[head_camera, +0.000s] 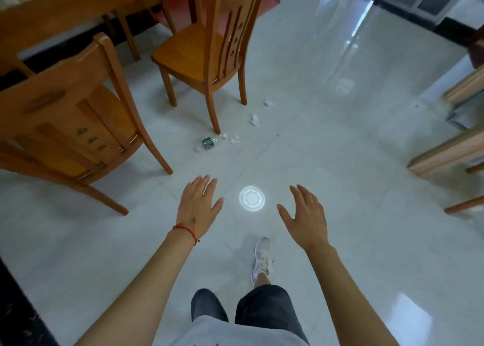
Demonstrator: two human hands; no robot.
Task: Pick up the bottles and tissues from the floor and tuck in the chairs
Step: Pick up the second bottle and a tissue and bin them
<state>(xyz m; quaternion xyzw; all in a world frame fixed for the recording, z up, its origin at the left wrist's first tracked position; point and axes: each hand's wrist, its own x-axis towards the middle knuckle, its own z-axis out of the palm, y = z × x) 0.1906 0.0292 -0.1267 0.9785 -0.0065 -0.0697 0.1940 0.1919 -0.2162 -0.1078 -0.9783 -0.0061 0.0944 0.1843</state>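
two chairs (pixel 207 44), one bottle (pixel 209 143), four tissues (pixel 255 119).

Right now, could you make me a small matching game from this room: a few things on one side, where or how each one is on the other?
Things:
1. plastic bottle
2. left hand
3. far chair
4. crumpled tissue

States:
A. pulled out from the table
B. open, holding nothing
C. lying on its side by a chair leg
D. white scrap on the tiles

Pairs: 1-C, 2-B, 3-A, 4-D

Both arms stretched forward; left hand (pixel 198 204) and right hand (pixel 306 216) palms down, fingers spread, holding nothing
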